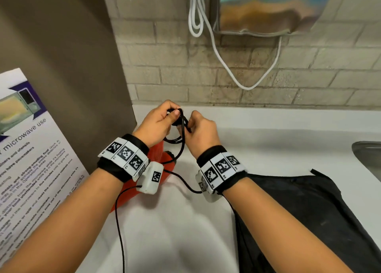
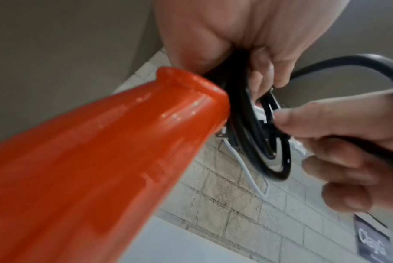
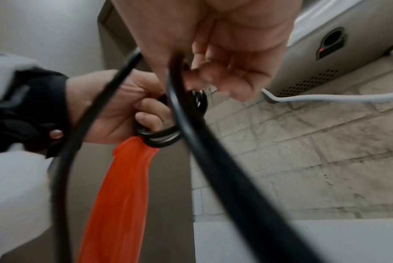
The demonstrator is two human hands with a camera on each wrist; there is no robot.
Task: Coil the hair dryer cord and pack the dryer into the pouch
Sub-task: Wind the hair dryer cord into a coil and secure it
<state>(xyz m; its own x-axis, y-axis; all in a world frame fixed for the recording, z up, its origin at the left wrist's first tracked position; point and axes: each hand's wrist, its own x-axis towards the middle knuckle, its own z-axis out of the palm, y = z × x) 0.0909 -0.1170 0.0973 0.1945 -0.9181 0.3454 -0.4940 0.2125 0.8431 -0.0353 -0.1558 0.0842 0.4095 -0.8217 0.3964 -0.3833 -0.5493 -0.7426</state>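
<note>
My left hand (image 1: 165,119) is raised over the counter and grips a small coil of the black cord (image 1: 181,120) at the end of the orange hair dryer (image 1: 169,165), which hangs down under my wrist. The loops (image 3: 159,137) sit stacked round my left fingers (image 3: 146,113). Just to the right, my right hand (image 1: 194,123) pinches a strand of the same cord (image 3: 213,160), which runs down towards the dryer. Up close, the orange handle (image 2: 101,169) meets the coil (image 2: 247,142). A black pouch (image 1: 299,206) lies flat on the counter to the right.
The white counter (image 1: 268,132) ends at a brick wall; a metal sink rim (image 1: 369,155) is at far right. A microwave notice (image 1: 31,145) leans at left. A white cable (image 1: 218,52) hangs from a wall unit (image 1: 268,9). Thin black wrist-camera leads (image 1: 117,221) trail below.
</note>
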